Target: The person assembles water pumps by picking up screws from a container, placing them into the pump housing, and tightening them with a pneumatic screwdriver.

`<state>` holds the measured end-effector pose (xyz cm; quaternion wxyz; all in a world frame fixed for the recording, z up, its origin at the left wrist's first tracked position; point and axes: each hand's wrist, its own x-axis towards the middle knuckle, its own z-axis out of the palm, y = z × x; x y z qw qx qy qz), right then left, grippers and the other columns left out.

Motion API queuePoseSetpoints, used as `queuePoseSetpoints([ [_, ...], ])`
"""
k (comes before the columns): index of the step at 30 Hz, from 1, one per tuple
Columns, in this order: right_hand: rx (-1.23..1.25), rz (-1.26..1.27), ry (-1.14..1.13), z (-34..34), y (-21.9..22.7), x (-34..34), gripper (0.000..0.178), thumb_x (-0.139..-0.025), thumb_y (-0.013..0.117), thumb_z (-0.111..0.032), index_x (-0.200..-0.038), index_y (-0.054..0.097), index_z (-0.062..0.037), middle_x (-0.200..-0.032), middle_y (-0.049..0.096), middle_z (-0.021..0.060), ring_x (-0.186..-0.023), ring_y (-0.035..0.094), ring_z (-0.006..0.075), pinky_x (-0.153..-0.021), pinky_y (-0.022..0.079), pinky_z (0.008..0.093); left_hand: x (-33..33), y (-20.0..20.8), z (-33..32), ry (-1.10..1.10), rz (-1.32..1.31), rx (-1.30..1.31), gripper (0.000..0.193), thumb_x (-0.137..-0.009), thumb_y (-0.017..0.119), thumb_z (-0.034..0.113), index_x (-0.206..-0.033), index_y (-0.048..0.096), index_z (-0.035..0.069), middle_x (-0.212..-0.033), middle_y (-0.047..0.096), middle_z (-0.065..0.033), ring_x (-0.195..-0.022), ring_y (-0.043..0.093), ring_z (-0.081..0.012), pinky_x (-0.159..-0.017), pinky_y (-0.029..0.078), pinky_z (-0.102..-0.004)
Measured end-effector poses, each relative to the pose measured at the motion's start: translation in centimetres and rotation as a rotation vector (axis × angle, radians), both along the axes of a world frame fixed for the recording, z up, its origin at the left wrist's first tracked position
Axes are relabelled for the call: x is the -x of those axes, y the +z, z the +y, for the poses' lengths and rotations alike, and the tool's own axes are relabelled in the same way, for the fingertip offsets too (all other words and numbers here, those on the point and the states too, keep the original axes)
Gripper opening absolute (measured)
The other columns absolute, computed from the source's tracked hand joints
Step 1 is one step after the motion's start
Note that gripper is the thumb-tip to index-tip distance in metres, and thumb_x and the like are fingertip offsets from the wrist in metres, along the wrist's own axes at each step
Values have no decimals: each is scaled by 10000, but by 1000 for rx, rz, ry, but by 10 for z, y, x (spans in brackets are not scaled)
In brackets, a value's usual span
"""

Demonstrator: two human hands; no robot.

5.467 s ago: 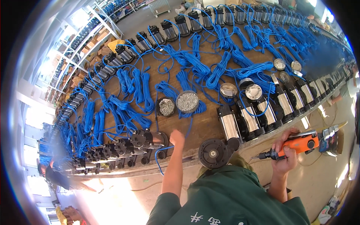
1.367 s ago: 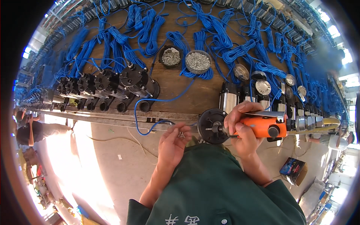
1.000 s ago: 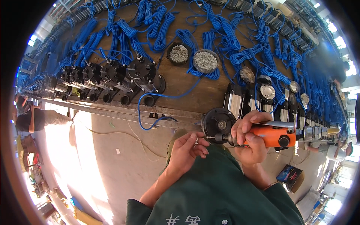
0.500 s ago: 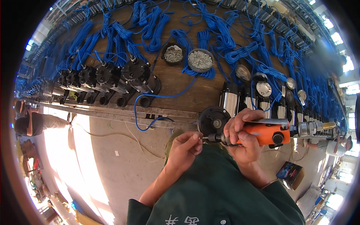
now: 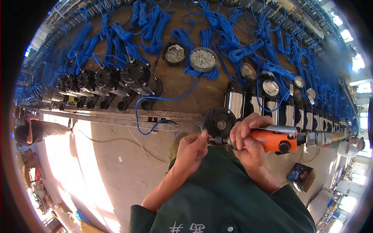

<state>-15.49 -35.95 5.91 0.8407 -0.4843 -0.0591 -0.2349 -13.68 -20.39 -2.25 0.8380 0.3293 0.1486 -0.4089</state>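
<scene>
My right hand [image 5: 250, 141] is wrapped around an orange air screwdriver [image 5: 272, 140], held level with its black chuck pointing left. At the tip of the driver's thin bit, my left hand [image 5: 192, 150] is closed in a pinch, thumb up. Whatever lies between those fingertips is too small and covered to make out. Just beyond both hands is a round black pump end [image 5: 220, 123] with a metal centre, at the bench edge. My right fingers hide part of its lower right side.
Two bowls of small metal fasteners, a dark bowl [image 5: 173, 54] and a grey bowl [image 5: 203, 59], stand on the brown bench [image 5: 182, 87]. Black-topped pumps [image 5: 136, 77] line the left, steel-bodied pumps [image 5: 235, 101] the right. Blue cable coils [image 5: 233, 42] lie behind. A loose blue cable [image 5: 136, 116] hangs over the edge.
My left thumb and fingertips have risen slightly toward the black pump end and now cover more of the bit's tip. The whole view has shifted a little. The right hand keeps its grip.
</scene>
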Motion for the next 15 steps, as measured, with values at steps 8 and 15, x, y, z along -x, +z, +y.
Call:
queuePoseSetpoints([
  [8,226,-38,0,-3,-12,19,248,-832,585,22,-1035,463,-51,-852,532,125,-564,538,149,-598,492,323,10,-14,-12,-10,-330,-272,276,-964,590,229,-882,687,-16,-627,499,16,-520,353,-19,-455,223,-201],
  [15,328,64,43,-5,-29,8,315,-771,530,80,-1069,485,-12,-910,535,138,-630,558,159,-609,500,291,-5,-20,-3,-107,-1050,-559,242,-770,725,88,-1003,711,22,-686,632,-55,-543,531,-130,-518,426,-271],
])
